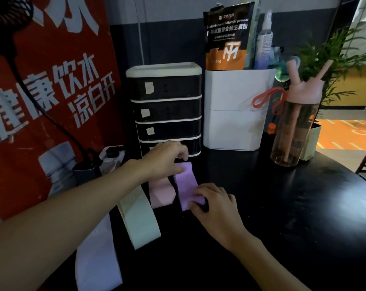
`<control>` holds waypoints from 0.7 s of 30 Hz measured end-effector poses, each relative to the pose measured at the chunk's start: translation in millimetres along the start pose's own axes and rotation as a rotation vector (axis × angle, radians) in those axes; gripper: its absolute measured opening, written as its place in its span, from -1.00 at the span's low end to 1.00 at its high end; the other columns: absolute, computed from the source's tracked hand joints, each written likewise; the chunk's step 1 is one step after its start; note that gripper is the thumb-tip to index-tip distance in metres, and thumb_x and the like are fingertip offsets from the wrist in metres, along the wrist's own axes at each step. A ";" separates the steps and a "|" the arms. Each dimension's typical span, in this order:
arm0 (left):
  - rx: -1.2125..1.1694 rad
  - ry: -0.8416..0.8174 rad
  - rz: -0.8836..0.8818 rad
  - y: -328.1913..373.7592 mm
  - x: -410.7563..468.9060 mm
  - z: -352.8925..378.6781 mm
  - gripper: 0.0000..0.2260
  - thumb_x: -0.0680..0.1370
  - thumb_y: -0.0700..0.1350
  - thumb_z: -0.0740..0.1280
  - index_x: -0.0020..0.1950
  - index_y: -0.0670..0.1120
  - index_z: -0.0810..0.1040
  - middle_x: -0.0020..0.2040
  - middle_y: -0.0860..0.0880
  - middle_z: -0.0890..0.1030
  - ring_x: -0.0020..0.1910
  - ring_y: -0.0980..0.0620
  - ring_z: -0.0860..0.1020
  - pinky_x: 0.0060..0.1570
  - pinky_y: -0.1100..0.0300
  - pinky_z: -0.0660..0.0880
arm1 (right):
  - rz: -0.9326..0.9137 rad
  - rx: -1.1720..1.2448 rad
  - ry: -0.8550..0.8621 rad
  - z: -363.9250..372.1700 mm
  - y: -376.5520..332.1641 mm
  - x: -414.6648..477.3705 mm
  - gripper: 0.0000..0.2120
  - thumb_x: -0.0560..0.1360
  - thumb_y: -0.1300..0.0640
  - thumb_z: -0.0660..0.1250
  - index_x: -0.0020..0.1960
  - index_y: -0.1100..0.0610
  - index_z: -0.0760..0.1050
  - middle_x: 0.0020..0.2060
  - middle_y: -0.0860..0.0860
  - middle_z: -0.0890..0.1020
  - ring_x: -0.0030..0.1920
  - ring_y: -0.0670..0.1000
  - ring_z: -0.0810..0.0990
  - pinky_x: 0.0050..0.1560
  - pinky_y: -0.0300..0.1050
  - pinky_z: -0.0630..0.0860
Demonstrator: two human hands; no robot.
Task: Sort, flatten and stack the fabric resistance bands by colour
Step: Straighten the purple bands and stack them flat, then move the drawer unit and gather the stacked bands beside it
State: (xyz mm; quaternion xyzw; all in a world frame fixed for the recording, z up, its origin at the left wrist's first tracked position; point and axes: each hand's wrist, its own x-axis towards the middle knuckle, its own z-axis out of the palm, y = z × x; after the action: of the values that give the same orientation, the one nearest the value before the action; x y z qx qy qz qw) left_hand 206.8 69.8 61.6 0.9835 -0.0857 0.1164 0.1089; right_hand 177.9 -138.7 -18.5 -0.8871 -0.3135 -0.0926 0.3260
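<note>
A purple band [186, 183] lies flat on the black table [282, 217], in front of the drawer unit. My left hand [167, 158] pinches its far end, and my right hand [215, 204] grips its near end with curled fingers. Just left of it lies a pink band [162, 193], partly under my left wrist. A pale green band [140, 217] lies further left, running toward me. A light lavender band [98, 261] lies nearest the table's front left, partly covered by my left forearm.
A black drawer unit [167, 108] with white trim stands behind the bands. A white bin [236, 110] holding a pouch and spray bottle is to its right, then a pink water bottle [295, 122] and a plant. A red banner [41, 91] stands at the left.
</note>
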 end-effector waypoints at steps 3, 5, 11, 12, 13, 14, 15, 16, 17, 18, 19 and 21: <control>0.086 -0.181 0.074 7.6 -10.8 -2.0 -0.85 0.48 0.11 0.46 0.01 0.13 0.64 -0.01 0.19 0.60 0.04 0.19 0.52 0.19 0.15 0.27 | -0.004 0.035 0.006 0.1 0.3 0.0 -0.80 0.51 -0.09 0.31 0.13 -0.15 0.49 0.13 -0.25 0.49 0.04 -0.19 0.36 0.05 -0.17 0.17; 0.137 -0.274 0.087 7.8 -13.6 2.5 -0.81 0.47 0.16 0.45 0.01 0.13 0.66 -0.02 0.20 0.62 0.02 0.24 0.53 0.19 0.16 0.20 | -0.002 0.047 0.000 -0.5 1.3 0.2 -0.80 0.50 -0.08 0.32 0.13 -0.16 0.50 0.11 -0.26 0.50 0.03 -0.20 0.35 0.05 -0.17 0.17; 0.123 -0.274 0.087 4.5 -12.9 6.4 -0.81 0.46 0.18 0.45 0.00 0.15 0.66 -0.01 0.23 0.62 0.02 0.27 0.52 0.26 0.13 0.19 | -0.003 0.060 -0.004 -1.0 2.7 1.2 -0.82 0.50 -0.08 0.32 0.11 -0.17 0.51 0.10 -0.26 0.50 0.03 -0.20 0.36 0.05 -0.18 0.17; 0.125 -0.277 0.087 4.6 -12.9 6.0 -0.81 0.46 0.18 0.45 -0.01 0.16 0.65 -0.01 0.23 0.62 0.02 0.27 0.51 0.27 0.12 0.19 | -0.003 0.061 -0.004 -1.1 2.7 0.9 -0.82 0.50 -0.08 0.32 0.10 -0.17 0.51 0.10 -0.26 0.50 0.03 -0.20 0.37 0.05 -0.17 0.18; 0.125 -0.279 0.086 4.7 -13.0 5.8 -0.82 0.45 0.19 0.45 -0.02 0.17 0.64 -0.01 0.22 0.62 0.02 0.26 0.51 0.28 0.12 0.19 | -0.002 0.060 -0.005 -1.4 2.2 0.5 -0.82 0.50 -0.08 0.32 0.10 -0.17 0.51 0.09 -0.26 0.50 0.03 -0.20 0.37 0.05 -0.17 0.18; 0.123 -0.280 0.083 4.8 -13.7 5.6 -0.83 0.45 0.19 0.44 -0.03 0.18 0.64 -0.02 0.22 0.61 0.01 0.26 0.51 0.29 0.10 0.19 | 0.001 0.059 -0.009 -1.5 1.5 -0.1 -0.82 0.50 -0.09 0.33 0.10 -0.17 0.51 0.09 -0.26 0.50 0.03 -0.20 0.37 0.06 -0.17 0.18; 0.117 -0.281 0.078 4.4 -14.2 6.1 -0.84 0.45 0.19 0.44 -0.03 0.18 0.64 -0.02 0.22 0.62 0.01 0.26 0.51 0.31 0.08 0.20 | 0.003 0.063 -0.014 -1.7 1.1 -0.2 -0.82 0.50 -0.09 0.33 0.10 -0.17 0.51 0.10 -0.26 0.50 0.04 -0.20 0.37 0.06 -0.17 0.18; 0.095 -0.275 0.071 4.8 -15.4 5.7 -0.84 0.46 0.18 0.44 -0.03 0.18 0.65 -0.03 0.23 0.63 0.01 0.26 0.52 0.33 0.07 0.20 | 0.004 0.068 -0.023 -2.0 0.9 -0.4 -0.82 0.50 -0.08 0.33 0.10 -0.18 0.50 0.10 -0.26 0.50 0.04 -0.19 0.37 0.07 -0.18 0.18; 0.050 -0.256 0.057 4.1 -16.3 5.8 -0.86 0.47 0.17 0.44 -0.04 0.17 0.66 -0.05 0.23 0.64 0.01 0.27 0.54 0.35 0.05 0.22 | 0.002 0.070 -0.041 -3.7 0.9 0.1 -0.81 0.50 -0.09 0.33 0.12 -0.18 0.50 0.11 -0.25 0.48 0.05 -0.19 0.37 0.08 -0.17 0.17; -0.018 -0.217 0.041 3.3 -17.7 4.4 -0.88 0.47 0.15 0.45 -0.05 0.17 0.68 -0.06 0.24 0.65 0.02 0.27 0.55 0.37 0.03 0.25 | 0.004 0.068 -0.066 -6.5 0.3 1.8 -0.79 0.51 -0.09 0.33 0.14 -0.18 0.49 0.12 -0.25 0.46 0.06 -0.19 0.37 0.09 -0.17 0.18; -0.094 -0.162 0.017 1.4 -19.0 2.1 -0.91 0.48 0.12 0.46 -0.07 0.17 0.68 -0.08 0.26 0.66 0.02 0.27 0.56 0.37 0.03 0.28 | 0.013 0.066 -0.091 -10.5 0.0 5.8 -0.76 0.51 -0.10 0.33 0.17 -0.18 0.48 0.12 -0.24 0.44 0.07 -0.18 0.36 0.10 -0.15 0.18; -0.240 -0.028 -0.038 -5.0 -20.6 -7.5 -0.98 0.48 0.03 0.48 -0.10 0.14 0.69 -0.11 0.23 0.67 0.00 0.26 0.58 0.29 0.05 0.42 | 0.029 0.059 -0.105 -20.8 -0.5 22.5 -0.73 0.50 -0.11 0.34 0.20 -0.15 0.48 0.09 -0.22 0.41 0.09 -0.15 0.37 0.12 -0.09 0.25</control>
State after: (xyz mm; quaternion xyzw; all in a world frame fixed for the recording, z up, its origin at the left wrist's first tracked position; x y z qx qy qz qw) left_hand 186.5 79.3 62.6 0.9664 -0.0817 0.0893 0.2267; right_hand 196.1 -140.5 6.2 -0.8852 -0.3199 -0.0321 0.3363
